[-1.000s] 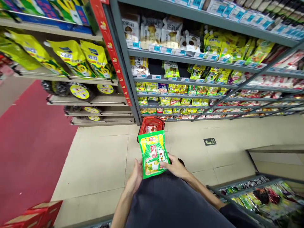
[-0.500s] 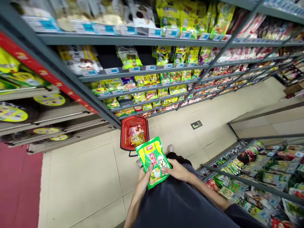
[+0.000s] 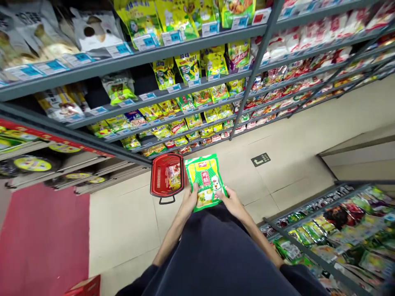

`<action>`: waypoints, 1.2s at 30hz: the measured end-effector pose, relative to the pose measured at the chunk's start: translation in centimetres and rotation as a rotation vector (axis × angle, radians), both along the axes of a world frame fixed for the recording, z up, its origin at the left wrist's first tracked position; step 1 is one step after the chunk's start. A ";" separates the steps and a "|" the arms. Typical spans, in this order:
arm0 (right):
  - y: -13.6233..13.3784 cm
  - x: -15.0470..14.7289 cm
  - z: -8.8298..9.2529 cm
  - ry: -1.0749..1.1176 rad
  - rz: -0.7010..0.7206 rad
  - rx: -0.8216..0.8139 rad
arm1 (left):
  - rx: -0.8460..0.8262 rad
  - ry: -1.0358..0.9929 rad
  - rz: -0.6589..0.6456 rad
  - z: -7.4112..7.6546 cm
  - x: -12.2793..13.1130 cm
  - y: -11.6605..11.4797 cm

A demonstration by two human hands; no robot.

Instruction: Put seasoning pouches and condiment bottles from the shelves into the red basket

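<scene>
A green and yellow seasoning packet (image 3: 205, 181) with a cartoon chicken on its front is held up in front of my body, its printed side facing me. My left hand (image 3: 189, 200) grips its left lower edge, thumb on the front. On the right lower edge, my right hand (image 3: 232, 201) pinches it the same way. The fingers behind the packet are hidden. Just left of the packet, a red shopping basket (image 3: 156, 181) stands on the floor with a few small packets (image 3: 174, 176) inside it.
Shelves (image 3: 135, 57) full of bagged goods run across the front. Low slanted racks of packets (image 3: 327, 230) stand at the right. A side display (image 3: 61, 164) and a red floor area (image 3: 52, 230) lie left. A floor sign (image 3: 261, 160) marks the tiles.
The view has turned and shifted, so the shelves look closer. Both hands still hold the packet, which now appears higher and more upright, with the basket beside it.
</scene>
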State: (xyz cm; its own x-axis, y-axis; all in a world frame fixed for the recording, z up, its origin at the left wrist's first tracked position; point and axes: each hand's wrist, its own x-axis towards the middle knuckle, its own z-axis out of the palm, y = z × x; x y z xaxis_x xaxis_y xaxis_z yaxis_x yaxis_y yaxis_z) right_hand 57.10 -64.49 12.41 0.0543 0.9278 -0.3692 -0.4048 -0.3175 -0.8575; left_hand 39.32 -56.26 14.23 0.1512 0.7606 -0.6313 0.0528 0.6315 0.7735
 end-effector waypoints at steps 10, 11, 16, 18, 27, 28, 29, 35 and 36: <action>1.5 4.0 -1.2 0.087 -0.082 0.018 | 0.074 0.066 -0.175 1.8 5.5 2.7; 1.8 4.1 -1.4 0.082 -0.087 0.012 | 0.072 0.064 -0.181 1.7 5.6 3.1; 4.2 4.9 -1.8 0.070 -0.152 -0.010 | 0.045 0.112 -0.244 0.3 5.4 5.8; 5.5 5.5 -1.7 0.029 -0.266 -0.030 | 0.060 0.173 -0.355 -0.3 5.3 7.1; 9.5 9.5 -1.7 -0.142 -0.426 -0.173 | 0.058 0.014 -0.603 -3.2 7.9 10.5; 9.8 9.9 -1.9 -0.132 -0.437 -0.182 | 0.049 0.002 -0.588 -3.2 8.3 10.7; 10.0 10.2 -2.1 -0.120 -0.448 -0.188 | 0.032 -0.006 -0.556 -3.3 8.8 10.8; 12.5 13.9 -3.8 -0.096 -0.444 -0.161 | -0.071 -0.137 -0.357 -3.7 13.5 12.1; 12.9 15.2 -4.1 -0.103 -0.412 -0.154 | -0.061 -0.134 -0.337 -3.9 14.6 12.3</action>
State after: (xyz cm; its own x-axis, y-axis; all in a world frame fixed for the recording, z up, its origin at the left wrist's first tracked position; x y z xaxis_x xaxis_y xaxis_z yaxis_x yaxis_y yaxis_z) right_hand 72.33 -51.58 8.32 0.4514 0.7555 -0.4748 -0.4393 -0.2750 -0.8552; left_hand 53.96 -44.00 10.35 0.4717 0.6158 -0.6311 0.1661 0.6409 0.7494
